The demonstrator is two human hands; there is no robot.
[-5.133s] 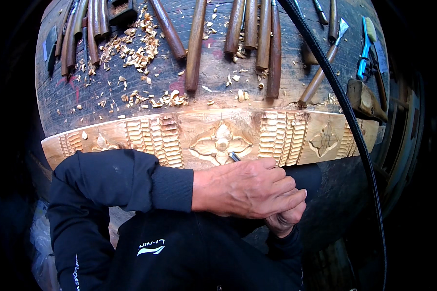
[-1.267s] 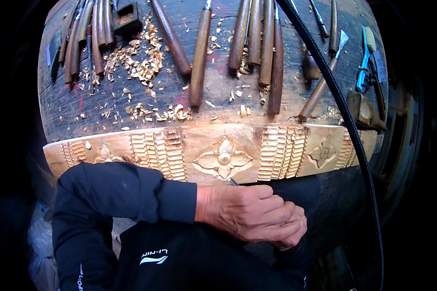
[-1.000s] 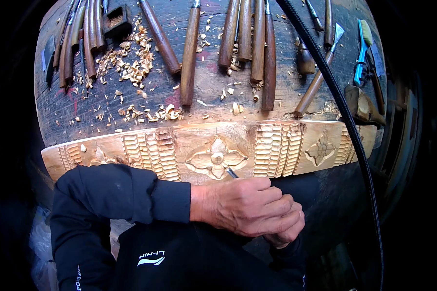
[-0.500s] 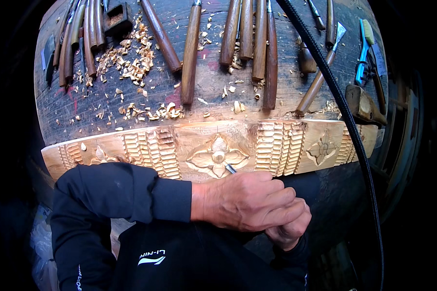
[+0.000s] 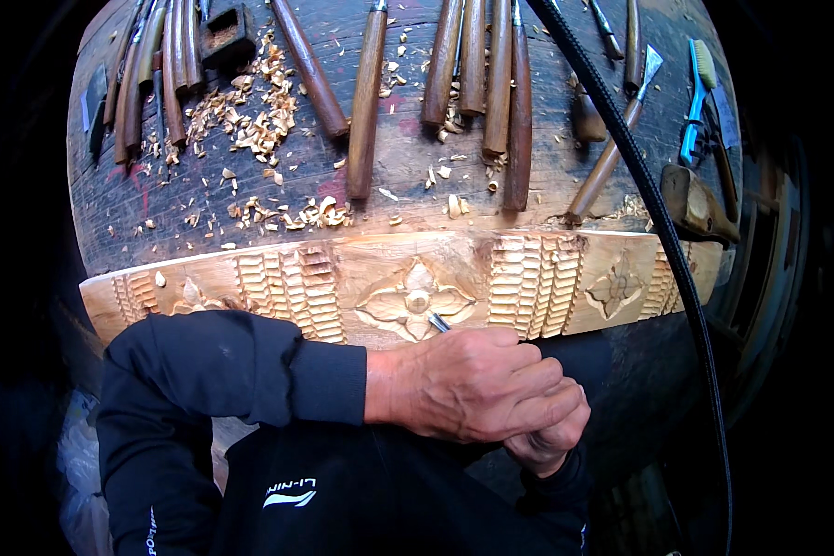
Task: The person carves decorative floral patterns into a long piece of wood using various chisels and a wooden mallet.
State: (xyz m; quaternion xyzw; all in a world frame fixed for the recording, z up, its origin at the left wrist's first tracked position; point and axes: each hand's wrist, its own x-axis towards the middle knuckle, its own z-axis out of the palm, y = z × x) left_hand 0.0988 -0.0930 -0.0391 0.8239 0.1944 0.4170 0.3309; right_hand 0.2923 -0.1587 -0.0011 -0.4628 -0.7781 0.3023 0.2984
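Observation:
A long pale wooden board (image 5: 528,243) lies across the near edge of the workbench, carved with four-petalled flowers and bands of stepped notches. On the lower petal of the middle flower (image 5: 445,301) rests the metal tip of a carving chisel (image 5: 438,322). My left hand (image 5: 473,385) reaches across from the left, its fingers closed around the chisel just below the board's near edge. Close behind it, my right hand (image 5: 556,431) is also closed, apparently on the handle's rear end. Both hands cover the handle.
Several wooden-handled chisels (image 5: 366,111) lie on the dark bench (image 5: 204,204) beyond the board. Wood shavings (image 5: 259,120) are scattered at left. A wooden mallet (image 5: 690,199) and blue brush (image 5: 692,120) lie at right. A black cable (image 5: 635,153) hangs across the right side.

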